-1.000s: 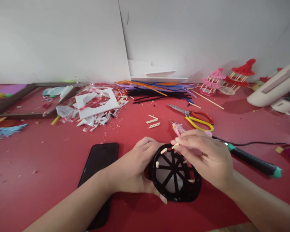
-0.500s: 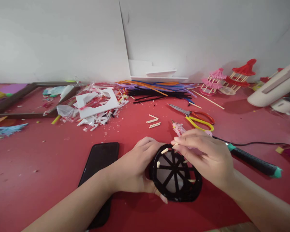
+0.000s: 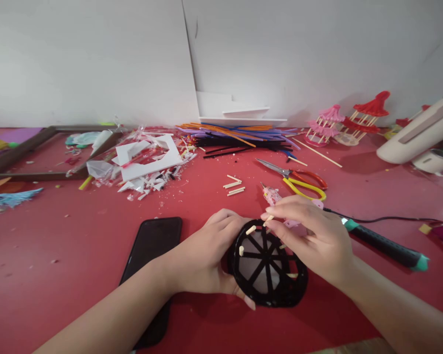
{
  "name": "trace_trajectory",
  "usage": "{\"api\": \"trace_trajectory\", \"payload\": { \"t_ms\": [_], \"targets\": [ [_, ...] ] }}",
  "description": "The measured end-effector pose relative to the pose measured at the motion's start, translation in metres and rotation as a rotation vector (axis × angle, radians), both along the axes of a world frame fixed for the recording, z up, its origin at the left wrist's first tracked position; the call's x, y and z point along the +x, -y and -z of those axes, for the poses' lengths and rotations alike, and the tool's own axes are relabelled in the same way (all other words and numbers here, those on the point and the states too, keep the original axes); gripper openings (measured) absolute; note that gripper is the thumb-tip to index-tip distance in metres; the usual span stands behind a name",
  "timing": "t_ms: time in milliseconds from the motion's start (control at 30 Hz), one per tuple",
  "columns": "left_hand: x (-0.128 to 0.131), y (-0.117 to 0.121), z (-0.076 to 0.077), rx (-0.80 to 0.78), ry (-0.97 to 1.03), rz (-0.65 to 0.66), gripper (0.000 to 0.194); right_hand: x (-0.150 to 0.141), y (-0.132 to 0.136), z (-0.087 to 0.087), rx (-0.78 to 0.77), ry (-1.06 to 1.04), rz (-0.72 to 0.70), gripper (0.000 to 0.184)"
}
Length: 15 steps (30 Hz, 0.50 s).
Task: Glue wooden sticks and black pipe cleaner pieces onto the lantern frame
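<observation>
My left hand [image 3: 214, 250] is closed around the left side of a round black spoked frame [image 3: 266, 256], holding it tilted above the table. Short pale wooden sticks stand on the frame, among them one wooden peg [image 3: 241, 250] at its left rim. Between thumb and fingertips, my right hand [image 3: 310, 236] pinches a short wooden stick [image 3: 268, 220] at the frame's far rim. A pink glue gun [image 3: 271, 194] lies just beyond the right hand, its rear part hidden by the fingers. Several loose cut sticks [image 3: 236, 190] lie farther off.
A black phone [image 3: 151, 246] lies under my left forearm. Scissors [image 3: 288, 172] and a black-and-green tool [image 3: 387, 246] lie to the right. Pipe cleaners [image 3: 239, 135] and white scraps [image 3: 147, 162] sit at the back, near small pagoda models [image 3: 369, 118].
The right fingers have shifted very slightly, and more of the pinched stick shows at the far rim. The left hand and the frame stay almost still.
</observation>
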<state>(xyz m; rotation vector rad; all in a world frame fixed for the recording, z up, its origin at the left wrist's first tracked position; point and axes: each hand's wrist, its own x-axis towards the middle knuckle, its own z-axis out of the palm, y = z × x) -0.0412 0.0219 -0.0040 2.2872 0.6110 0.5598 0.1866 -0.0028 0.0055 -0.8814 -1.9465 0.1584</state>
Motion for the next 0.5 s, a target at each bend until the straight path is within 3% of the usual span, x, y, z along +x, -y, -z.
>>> {"api": "trace_trajectory", "payload": {
  "t_ms": [167, 300, 500],
  "targets": [
    [0.0, 0.001, 0.0, 0.012, -0.006, -0.006, 0.091, 0.0, 0.002, 0.002, -0.017, -0.022, 0.005, 0.036],
    [0.0, 0.002, -0.002, 0.006, -0.012, -0.007, 0.09, 0.019, -0.002, -0.002, -0.18, -0.008, -0.01, 0.042],
    [-0.006, 0.007, -0.001, -0.085, 0.012, -0.042, 0.115, 0.059, -0.021, 0.004, -0.367, 0.483, 0.267, 0.061]
  ]
}}
